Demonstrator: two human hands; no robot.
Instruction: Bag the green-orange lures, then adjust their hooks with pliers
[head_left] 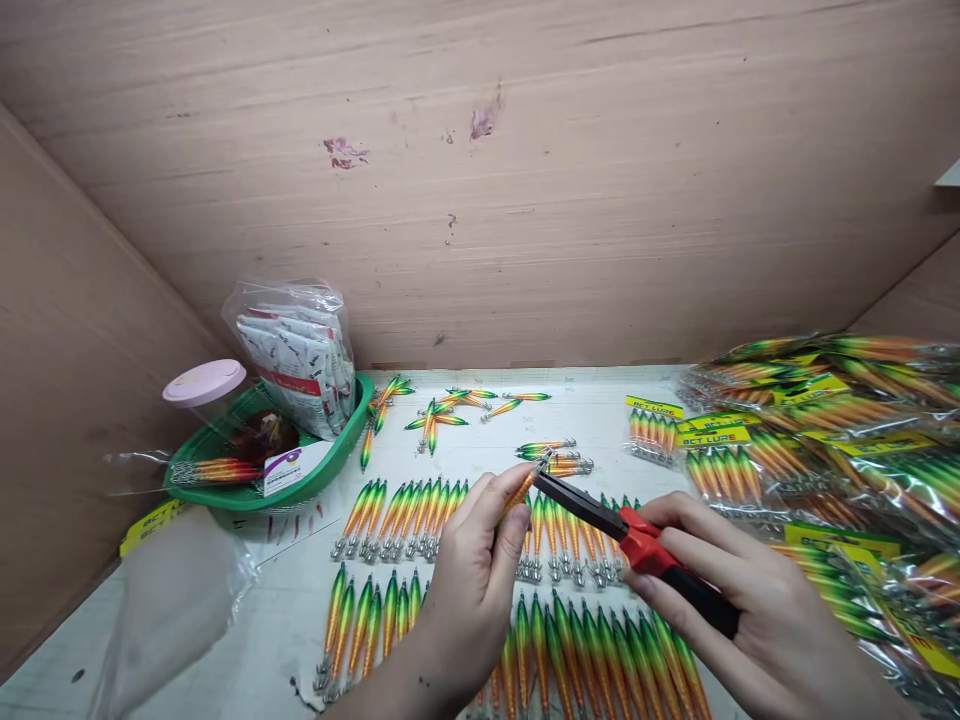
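Between the thumb and fingers of my left hand [480, 560] is a fishing lure [523, 487], its orange end showing and its tip pointing up to the right. My right hand [750, 600] is closed round red-and-black pliers [651, 555]. The long dark jaws of the pliers meet the lure's hook end, just above the left fingertips. Below and behind both hands lie rows of green, yellow and orange lures [574, 640] side by side on the white table. A shorter row of lures [409, 515] lies left of my left hand, partly covered by it.
A green basket [352, 440] at the left holds a plastic bag of packets [292, 360] and a pink-lidded cup [204, 383]. Clear plastic sleeves [169, 600] lie before it. Packaged lures [810, 450] pile up at the right. Loose lures [435, 420] lie near the wooden back panel [480, 250].
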